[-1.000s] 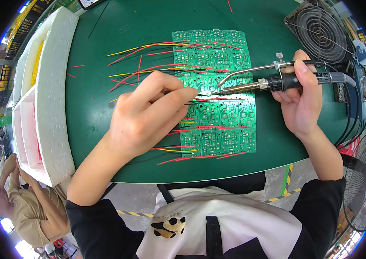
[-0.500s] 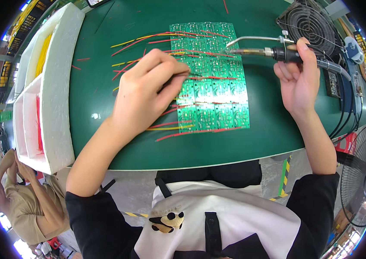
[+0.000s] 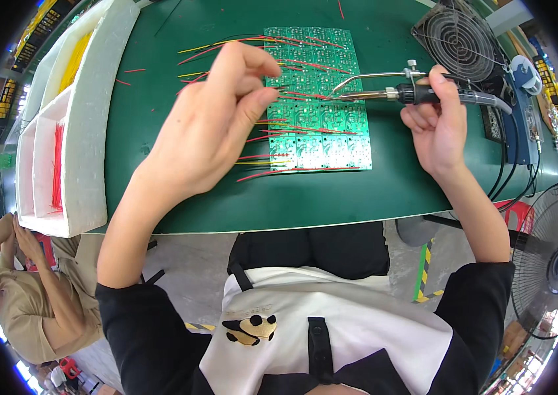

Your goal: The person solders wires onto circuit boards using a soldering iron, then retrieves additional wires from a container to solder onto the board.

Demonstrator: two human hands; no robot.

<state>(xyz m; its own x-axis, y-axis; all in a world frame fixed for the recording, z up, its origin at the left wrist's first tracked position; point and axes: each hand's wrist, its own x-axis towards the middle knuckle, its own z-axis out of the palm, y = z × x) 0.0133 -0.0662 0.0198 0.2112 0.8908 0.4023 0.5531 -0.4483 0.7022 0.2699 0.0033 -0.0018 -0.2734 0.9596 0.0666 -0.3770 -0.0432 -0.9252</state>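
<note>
A panel of green circuit boards [image 3: 331, 118] lies on the green table, with red, yellow and black wires [image 3: 321, 130] across it and out past its left edge. My right hand [image 3: 440, 128] is closed around a soldering iron [image 3: 417, 93] that has a thin curved metal tube [image 3: 374, 74] clamped above it. The iron's tip is at a red wire near the panel's middle; whether it touches cannot be made out. My left hand [image 3: 206, 125] hovers over the panel's left edge, thumb and forefinger apart, nothing visible between them. It hides some wire ends.
At the left stands a white foam box [image 3: 91, 158] with yellow wires [image 3: 76, 62] and red wires [image 3: 58, 168]. A round-grilled fan [image 3: 460, 39] and a blue box [image 3: 522, 138] with cables stand at the right. Another person [image 3: 45, 289] sits at lower left.
My left thumb and forefinger have parted from a pinch near a wire. The iron's tip has moved leftward and toward me across the panel. The whole view has shifted slightly.
</note>
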